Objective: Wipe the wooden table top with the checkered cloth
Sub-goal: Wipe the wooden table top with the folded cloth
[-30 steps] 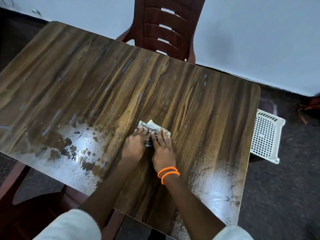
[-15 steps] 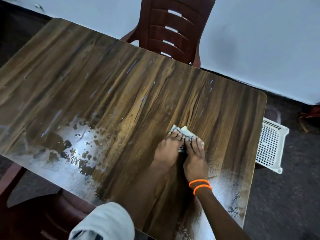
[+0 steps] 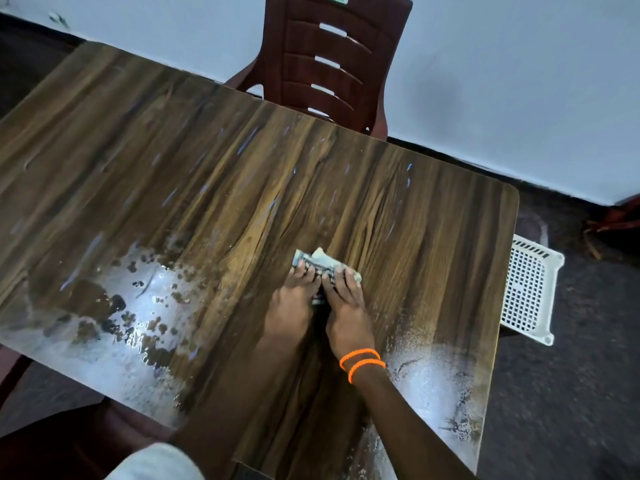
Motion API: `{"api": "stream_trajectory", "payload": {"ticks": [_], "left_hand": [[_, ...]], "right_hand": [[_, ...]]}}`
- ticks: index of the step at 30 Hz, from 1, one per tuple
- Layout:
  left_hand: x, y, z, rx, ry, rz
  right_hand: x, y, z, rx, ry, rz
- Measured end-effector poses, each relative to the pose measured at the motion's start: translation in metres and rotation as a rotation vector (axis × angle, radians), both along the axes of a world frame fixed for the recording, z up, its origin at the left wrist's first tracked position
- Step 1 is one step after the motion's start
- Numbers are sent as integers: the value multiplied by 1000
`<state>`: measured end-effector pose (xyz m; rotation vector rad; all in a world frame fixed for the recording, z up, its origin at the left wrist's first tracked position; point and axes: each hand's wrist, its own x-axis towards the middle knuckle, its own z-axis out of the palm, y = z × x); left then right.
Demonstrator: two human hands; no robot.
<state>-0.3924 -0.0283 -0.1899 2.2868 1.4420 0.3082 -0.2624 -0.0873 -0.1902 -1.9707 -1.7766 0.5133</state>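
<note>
Bench: a rectangular bench (image 3: 433,216) with a glossy dark-and-light brown wood-grain top is seen filling most of the frame, its rounded far corner at the right.
Wet patches: a bright, shiny patch of droplets and smears (image 3: 114,320) is seen at the lower left of the bench top; a second pale, speckled patch (image 3: 433,386) lies at the lower right, near the edge.
Streaks: thin bluish streaks are scattered across the middle and upper part of the top.
Room: a pale blue-white wall (image 3: 519,81) runs along the top of the frame, above a dark floor (image 3: 571,393).
Chair: a dark red-brown plastic chair with a slotted back (image 3: 332,57) is tucked against the far edge, at upper centre.
Basket: a white perforated plastic basket (image 3: 526,289) is seen beside the bench's right edge, lower down.
Cloth: a small, crumpled pale checkered cloth (image 3: 320,261) lies on the bench top just right of centre, mostly covered by both hands.
Left hand: the left hand (image 3: 294,306) is laid palm down, its fingers (image 3: 304,271) nearly straight and pressed on the cloth's left part.
Right hand: the right hand (image 3: 346,313) is laid touching the left, its fingers (image 3: 346,277) extended flat on the cloth's right part.
Bangles: two orange beaded bangles (image 3: 362,362) are worn on the right wrist.
Arms: both forearms are stretched up from the bottom of the frame, converging at the cloth; a pale sleeve (image 3: 156,462) is seen at lower left.
</note>
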Motion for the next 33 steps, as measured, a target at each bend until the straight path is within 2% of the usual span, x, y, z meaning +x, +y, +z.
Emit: {"api": "stream_trajectory", "payload": {"ticks": [5,10,12,15,21,25,27,31,33], "left_hand": [[29,-25,2,85,9,-140],[94,14,-2,-43,45,-160],[113,39,0,-74,88,-113],[118,78,12,-45,59,-43],[65,131,-5,-116,73,115],[29,96,2,-17,53,82],[28,67,10,-36,17,85],[61,29,13,78,38,-27],[94,26,11,73,27,-91]], "right_hand": [[34,-39,2,13,-41,-20],[83,-7,-5,32,-52,-174],[96,20,-7,43,-36,-211],[103,68,-7,31,-29,-219],[69,126,-9,-15,-23,-11],[33,98,-1,14,-17,67],[31,72,0,16,-4,68],[66,25,-5,16,-17,31],[97,14,-7,26,-6,-30]]}}
